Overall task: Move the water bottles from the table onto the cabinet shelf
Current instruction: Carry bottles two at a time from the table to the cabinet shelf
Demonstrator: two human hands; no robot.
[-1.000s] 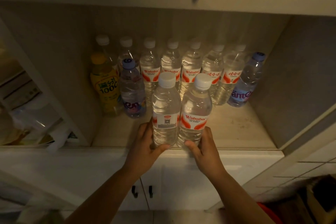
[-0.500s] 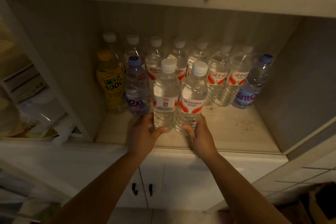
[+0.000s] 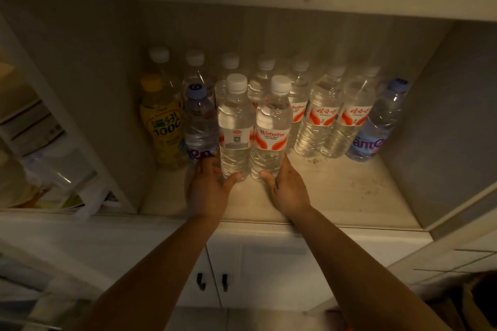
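Head view: left hand (image 3: 208,187) curled round the base of one clear ribbed water bottle (image 3: 235,129), right hand (image 3: 288,187) curled round a second bottle (image 3: 272,133); both stand upright, touching, on the pale cabinet shelf (image 3: 336,191), just before the back row of bottles (image 3: 324,118). Bare, scuffed shelf board lies open to the right front up to the side wall; a yellow drink bottle (image 3: 164,129) and a purple-capped bottle (image 3: 200,123) crowd the left. White screw caps, red-and-white labels; cabinet doors (image 3: 258,271) below the front lip.
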